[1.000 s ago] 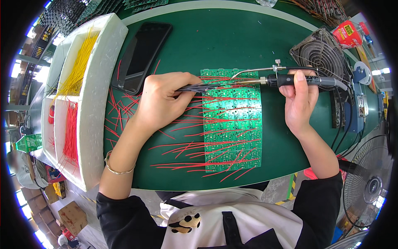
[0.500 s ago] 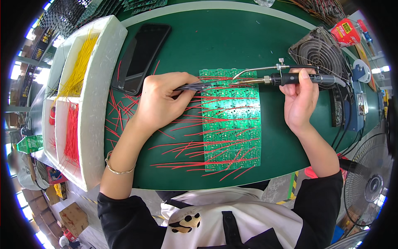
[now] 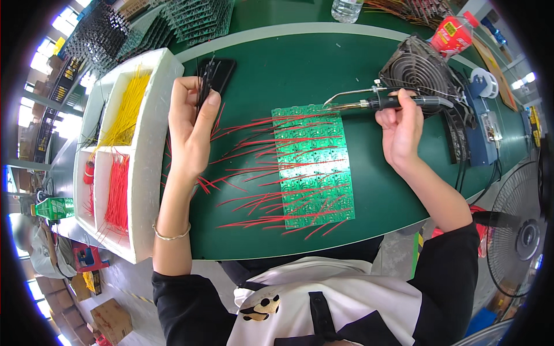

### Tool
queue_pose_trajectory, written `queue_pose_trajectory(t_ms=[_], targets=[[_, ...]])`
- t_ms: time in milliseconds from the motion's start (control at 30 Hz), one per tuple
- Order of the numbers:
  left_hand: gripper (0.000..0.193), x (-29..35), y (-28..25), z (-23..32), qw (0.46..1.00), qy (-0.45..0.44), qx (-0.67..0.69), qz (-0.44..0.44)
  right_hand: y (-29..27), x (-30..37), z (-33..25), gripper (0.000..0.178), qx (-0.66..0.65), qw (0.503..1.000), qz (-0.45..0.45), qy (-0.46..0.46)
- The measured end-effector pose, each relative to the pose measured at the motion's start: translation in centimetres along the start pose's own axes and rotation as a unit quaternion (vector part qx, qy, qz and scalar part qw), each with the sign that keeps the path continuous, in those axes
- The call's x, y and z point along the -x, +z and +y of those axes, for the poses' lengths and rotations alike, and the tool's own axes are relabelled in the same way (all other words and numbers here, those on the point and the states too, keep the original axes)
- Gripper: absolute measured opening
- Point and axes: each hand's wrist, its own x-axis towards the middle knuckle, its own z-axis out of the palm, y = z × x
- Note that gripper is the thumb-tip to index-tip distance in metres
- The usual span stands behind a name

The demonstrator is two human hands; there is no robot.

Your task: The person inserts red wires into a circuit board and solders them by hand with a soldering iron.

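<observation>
My left hand (image 3: 193, 130) is closed around a bundle of short black wires (image 3: 206, 83), raised beside the white foam box and over the black phone (image 3: 226, 70), which it partly covers. In my right hand (image 3: 399, 128) is a soldering iron (image 3: 398, 102) with a thin curved metal tube fixed along it. Its tip points left, just over the upper edge of a green circuit board panel (image 3: 314, 164). Many red wires (image 3: 254, 220) lie across the panel in rows, their loose ends reaching left over the green mat.
At the left stands a white foam box (image 3: 156, 173) with yellow wires (image 3: 128, 109) and red wires (image 3: 117, 190) in compartments. A square fan (image 3: 418, 66) and a red-labelled bottle (image 3: 453, 36) are at the back right. Stacked circuit boards (image 3: 199, 20) and a clear bottle (image 3: 347, 8) sit at the back.
My left hand has moved left and up with the black wires, away from the panel to over the phone. The soldering iron stays near the panel's upper edge. The whole view has shifted slightly.
</observation>
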Motion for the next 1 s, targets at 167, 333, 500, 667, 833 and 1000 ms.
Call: queue_pose_trajectory(t_ms=[167,333,500,667,833,1000], targets=[[0.009,0.5,0.8,0.8,0.988,-0.052,0.141,-0.047,-0.6,0.0,0.4,0.016,-0.013,1.000,-0.006,-0.012],[0.010,0.6,1.2,0.8,0.968,-0.099,0.217,-0.071,-0.6,0.5,0.2,0.016,-0.028,0.999,-0.006,-0.020],[0.009,0.9,1.3,0.7,0.966,-0.116,0.221,-0.064,-0.7,1.0,-0.4,0.019,0.006,1.000,-0.015,0.001],[0.010,1.1,1.4,0.8,0.957,-0.158,0.232,-0.072,-0.7,0.9,-0.6,0.017,-0.020,0.999,-0.001,0.029],[0.006,1.1,2.1,1.4,0.991,-0.108,0.048,-0.057,-1.2,0.8,-0.3,0.014,-0.014,1.000,0.012,0.020],[0.003,1.7,3.3,0.8,0.990,-0.021,-0.132,-0.036,-1.4,0.4,-0.4,0.015,0.014,0.999,0.012,-0.030]])
